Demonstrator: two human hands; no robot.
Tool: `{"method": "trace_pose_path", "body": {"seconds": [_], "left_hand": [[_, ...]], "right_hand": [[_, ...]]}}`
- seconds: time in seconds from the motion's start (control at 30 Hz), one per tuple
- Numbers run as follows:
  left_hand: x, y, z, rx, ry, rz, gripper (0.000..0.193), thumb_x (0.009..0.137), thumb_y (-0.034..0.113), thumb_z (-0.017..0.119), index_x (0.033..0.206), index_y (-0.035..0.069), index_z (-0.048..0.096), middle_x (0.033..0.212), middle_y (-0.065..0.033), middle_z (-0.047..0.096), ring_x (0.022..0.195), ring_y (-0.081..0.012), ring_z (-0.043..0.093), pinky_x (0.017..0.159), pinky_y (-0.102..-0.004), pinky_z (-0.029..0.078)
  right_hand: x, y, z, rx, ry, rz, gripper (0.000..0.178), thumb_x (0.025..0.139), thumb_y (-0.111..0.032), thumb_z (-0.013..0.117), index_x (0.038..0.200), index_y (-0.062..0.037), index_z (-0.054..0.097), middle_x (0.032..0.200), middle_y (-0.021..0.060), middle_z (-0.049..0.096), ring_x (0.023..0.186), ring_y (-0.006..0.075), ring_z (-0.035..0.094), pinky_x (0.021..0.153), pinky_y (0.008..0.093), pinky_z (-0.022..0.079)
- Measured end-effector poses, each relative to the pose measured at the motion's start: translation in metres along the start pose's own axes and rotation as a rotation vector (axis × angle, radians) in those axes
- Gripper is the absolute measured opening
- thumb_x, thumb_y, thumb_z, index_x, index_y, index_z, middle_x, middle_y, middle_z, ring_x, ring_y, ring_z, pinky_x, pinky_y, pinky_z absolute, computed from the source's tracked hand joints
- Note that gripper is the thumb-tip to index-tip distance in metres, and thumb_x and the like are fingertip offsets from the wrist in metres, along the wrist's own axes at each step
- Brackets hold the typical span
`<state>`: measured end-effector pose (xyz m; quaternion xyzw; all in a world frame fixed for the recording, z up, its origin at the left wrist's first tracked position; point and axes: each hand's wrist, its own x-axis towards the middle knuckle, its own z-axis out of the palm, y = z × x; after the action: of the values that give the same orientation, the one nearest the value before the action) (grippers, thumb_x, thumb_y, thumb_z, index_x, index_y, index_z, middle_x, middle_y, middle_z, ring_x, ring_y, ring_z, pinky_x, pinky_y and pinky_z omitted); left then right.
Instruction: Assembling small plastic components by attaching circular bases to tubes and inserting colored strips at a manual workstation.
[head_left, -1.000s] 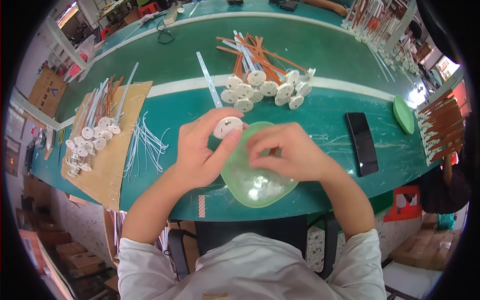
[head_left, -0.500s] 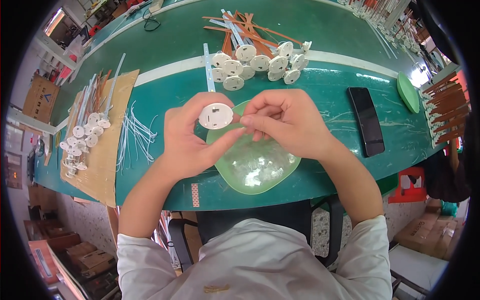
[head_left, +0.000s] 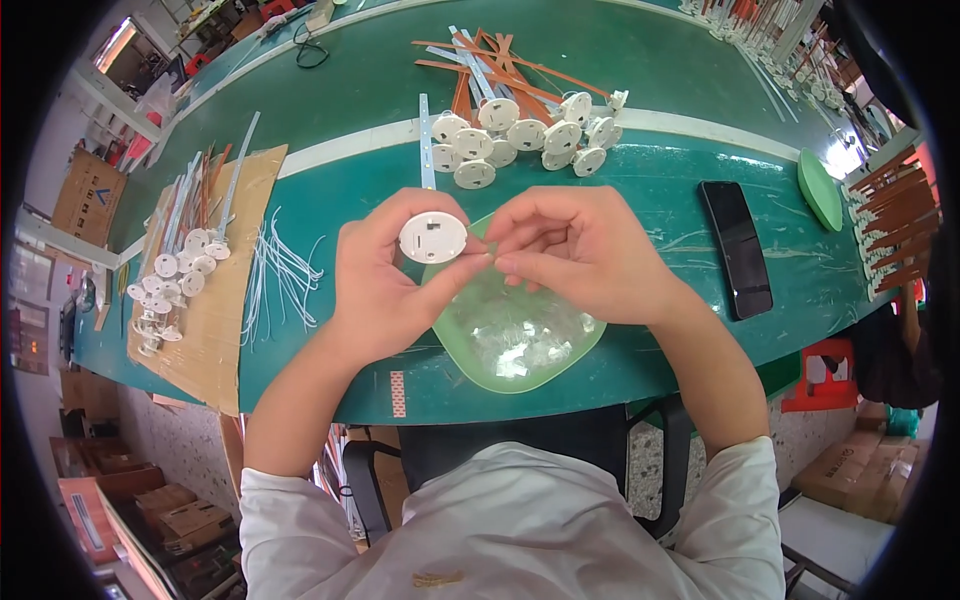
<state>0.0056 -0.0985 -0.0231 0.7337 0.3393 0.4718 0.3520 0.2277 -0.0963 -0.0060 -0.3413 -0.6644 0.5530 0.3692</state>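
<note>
The left hand (head_left: 385, 280) grips a round white plastic disc (head_left: 432, 237); the right hand (head_left: 580, 255) pinches its edge above a translucent green plastic bowl (head_left: 560, 362) (overhanging the green table (head_left: 330, 185) edge).

long green workbench (head_left: 640, 180), speckled floor (head_left: 150, 440), stacked cardboard boxes (head_left: 850, 475), red stool (head_left: 822, 377)

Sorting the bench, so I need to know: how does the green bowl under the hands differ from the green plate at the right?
The green bowl is pale, translucent and holds small clear pieces; the green plate is darker, opaque, flatter and looks bare. The bowl sits at the near table edge, the plate farther right. Both are green.
</note>
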Motion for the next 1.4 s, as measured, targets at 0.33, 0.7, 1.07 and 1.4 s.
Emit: {"method": "trace_pose_path", "body": {"seconds": [0.33, 0.7, 1.07, 1.4], "left_hand": [[-0.002, 0.003, 0.002, -0.088, -0.106, 0.157, 0.058, 0.103, 0.016, 0.047, 0.155, -0.004, 0.030, 0.138, -0.0236, 0.060, 0.120, -0.0288, 0.064, 0.096, -0.0364, 0.051], [-0.006, 0.004, 0.006, -0.167, -0.113, 0.246, 0.054, 0.096, -0.003, 0.056, 0.147, -0.009, 0.043, 0.134, -0.0283, 0.062, 0.118, -0.0307, 0.066, 0.099, -0.0370, 0.051], [-0.012, 0.005, 0.011, -0.264, -0.078, 0.197, 0.057, 0.091, -0.011, 0.058, 0.146, -0.010, 0.044, 0.131, -0.0289, 0.063, 0.126, -0.0316, 0.061, 0.107, -0.0403, 0.046], [-0.011, 0.003, 0.002, -0.268, -0.114, 0.177, 0.055, 0.091, -0.010, 0.060, 0.145, -0.010, 0.046, 0.132, -0.0276, 0.063, 0.125, -0.0303, 0.061, 0.107, -0.0416, 0.046]], "right_hand": [[-0.002, 0.003, 0.011, -0.251, 0.302, -0.245, 0.019, 0.091, 0.003, 0.067, 0.110, 0.0035, 0.070, 0.095, 0.0116, 0.074, 0.082, 0.0146, 0.073, 0.074, 0.0250, 0.058], [-0.011, -0.004, 0.026, -0.187, 0.399, -0.508, 0.012, 0.079, 0.006, 0.077, 0.090, 0.0015, 0.076, 0.086, 0.0133, 0.077, 0.077, 0.0184, 0.075, 0.070, 0.0270, 0.058], [-0.011, 0.002, 0.021, -0.342, 0.368, -0.650, 0.015, 0.078, 0.004, 0.077, 0.092, -0.0010, 0.077, 0.088, 0.0115, 0.077, 0.079, 0.0229, 0.075, 0.070, 0.0281, 0.058], [-0.005, -0.004, 0.010, -0.361, 0.238, -0.672, 0.014, 0.079, 0.002, 0.077, 0.092, -0.0019, 0.077, 0.089, 0.0113, 0.076, 0.079, 0.0228, 0.074, 0.069, 0.0301, 0.059]]}}
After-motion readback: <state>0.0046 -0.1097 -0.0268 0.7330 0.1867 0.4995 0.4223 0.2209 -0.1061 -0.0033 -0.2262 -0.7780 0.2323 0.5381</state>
